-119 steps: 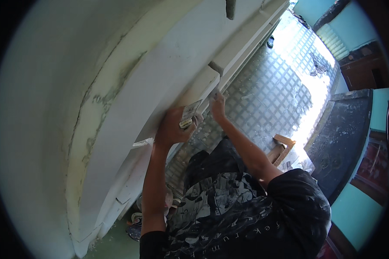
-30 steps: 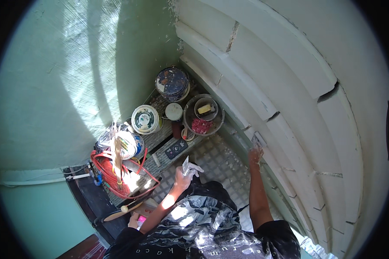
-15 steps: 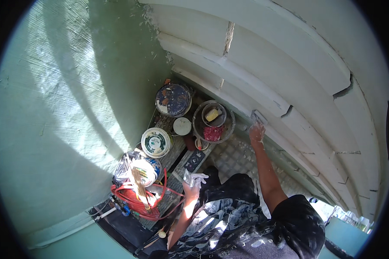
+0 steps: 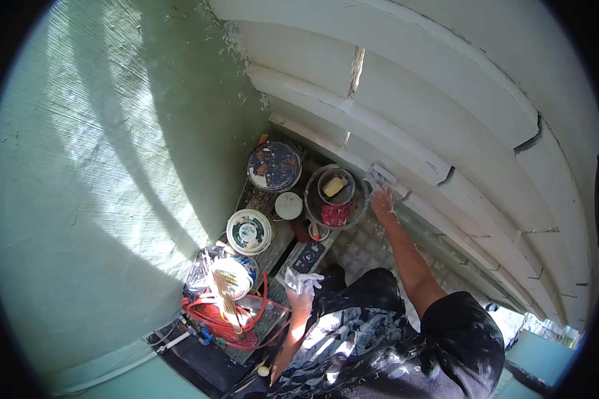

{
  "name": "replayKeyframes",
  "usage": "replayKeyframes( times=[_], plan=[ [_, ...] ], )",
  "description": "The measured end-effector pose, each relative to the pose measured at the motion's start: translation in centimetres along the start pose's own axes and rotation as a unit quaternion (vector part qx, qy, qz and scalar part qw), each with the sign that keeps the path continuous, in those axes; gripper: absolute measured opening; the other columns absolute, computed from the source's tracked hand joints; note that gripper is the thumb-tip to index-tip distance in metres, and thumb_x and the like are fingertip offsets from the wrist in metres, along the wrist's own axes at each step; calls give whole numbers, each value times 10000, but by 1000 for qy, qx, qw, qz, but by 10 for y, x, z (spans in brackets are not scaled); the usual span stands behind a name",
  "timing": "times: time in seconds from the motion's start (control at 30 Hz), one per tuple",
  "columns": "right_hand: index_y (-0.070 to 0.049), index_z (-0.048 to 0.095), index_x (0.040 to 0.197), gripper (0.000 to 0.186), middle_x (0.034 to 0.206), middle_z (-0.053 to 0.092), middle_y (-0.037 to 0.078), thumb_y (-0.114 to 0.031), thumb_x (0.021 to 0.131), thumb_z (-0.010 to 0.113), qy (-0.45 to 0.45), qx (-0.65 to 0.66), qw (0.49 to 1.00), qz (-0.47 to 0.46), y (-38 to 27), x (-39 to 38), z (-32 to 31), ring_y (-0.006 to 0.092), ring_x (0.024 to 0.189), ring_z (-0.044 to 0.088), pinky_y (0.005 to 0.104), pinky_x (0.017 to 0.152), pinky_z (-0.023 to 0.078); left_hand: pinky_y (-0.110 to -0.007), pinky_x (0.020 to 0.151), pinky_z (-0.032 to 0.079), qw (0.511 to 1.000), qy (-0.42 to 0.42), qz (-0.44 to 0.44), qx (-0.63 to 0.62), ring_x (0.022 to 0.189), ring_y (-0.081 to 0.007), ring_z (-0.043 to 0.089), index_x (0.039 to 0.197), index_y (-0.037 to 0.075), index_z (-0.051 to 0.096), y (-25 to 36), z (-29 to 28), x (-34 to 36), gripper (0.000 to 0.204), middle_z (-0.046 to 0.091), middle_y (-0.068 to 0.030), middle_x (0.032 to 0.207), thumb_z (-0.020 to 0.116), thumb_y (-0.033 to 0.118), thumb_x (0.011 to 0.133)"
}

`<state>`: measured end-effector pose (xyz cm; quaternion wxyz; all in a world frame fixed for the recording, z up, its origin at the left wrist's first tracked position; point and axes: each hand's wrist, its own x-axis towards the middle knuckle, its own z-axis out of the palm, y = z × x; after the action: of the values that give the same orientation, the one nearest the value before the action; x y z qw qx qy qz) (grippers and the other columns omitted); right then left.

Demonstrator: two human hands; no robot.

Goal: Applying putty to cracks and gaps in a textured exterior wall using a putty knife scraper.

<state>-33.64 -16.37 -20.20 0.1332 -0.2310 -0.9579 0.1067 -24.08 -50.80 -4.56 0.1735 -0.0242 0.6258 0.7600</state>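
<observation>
My right hand (image 4: 382,201) is closed on a putty knife (image 4: 381,175). Its wide, whitish blade lies against a lower ledge of the white panelled surface (image 4: 405,123), close to the rim of the round grey tub (image 4: 364,211). Near my lap, my left hand (image 4: 304,286), white with putty, grips a flat putty-smeared blade (image 4: 290,277); its handle is hidden. Inside the tub sit a smaller bowl with a yellow sponge (image 4: 334,186) and a pink-red cloth (image 4: 335,214).
Wooden planks (image 4: 283,241) bear a dark-lidded bucket (image 4: 273,165), a small pale tub (image 4: 288,206), a white-lidded green pail (image 4: 249,231), a black device (image 4: 308,256) and a coiled red hose (image 4: 209,314). A green wall (image 4: 100,166) rises on the left.
My right hand has moved left along the ledge with the putty knife, toward the grey tub. My left hand stays near my lap. The whole view has shifted slightly.
</observation>
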Motion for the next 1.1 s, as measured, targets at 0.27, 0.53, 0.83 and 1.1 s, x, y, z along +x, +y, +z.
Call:
replayKeyframes(
  times=[0.27,0.53,0.83,1.1],
  plan=[
    [-86,617,1024,290,1163,568,83,-122,737,595,132,-25,984,-113,-21,62,42,318,1077,523,486,862,431,-160,466,354,1000,20,1,4,584,-67,552,831,-24,596,6,0,1,148,674,-131,865,461,-67,790],
    [-77,632,1006,263,1177,579,75,-109,762,540,39,-31,984,-172,-32,68,17,304,1073,530,479,905,429,-182,491,385,999,39,0,10,597,-98,579,833,-25,602,4,-3,1,130,673,-127,838,483,-27,780],
    [-77,602,1133,367,1250,547,85,-91,782,493,-101,-65,978,-172,-62,101,21,270,1144,517,436,976,388,-221,550,444,998,48,-22,37,625,-144,608,817,-41,592,1,-3,2,116,669,-158,832,491,-24,762],
    [-82,573,1181,396,1262,540,81,-103,788,527,105,22,979,-175,-115,139,23,263,1102,534,465,952,390,-164,415,317,994,110,-11,4,509,-44,500,820,-25,606,-2,-13,-12,145,672,-126,800,468,-65,798]
  ],
)
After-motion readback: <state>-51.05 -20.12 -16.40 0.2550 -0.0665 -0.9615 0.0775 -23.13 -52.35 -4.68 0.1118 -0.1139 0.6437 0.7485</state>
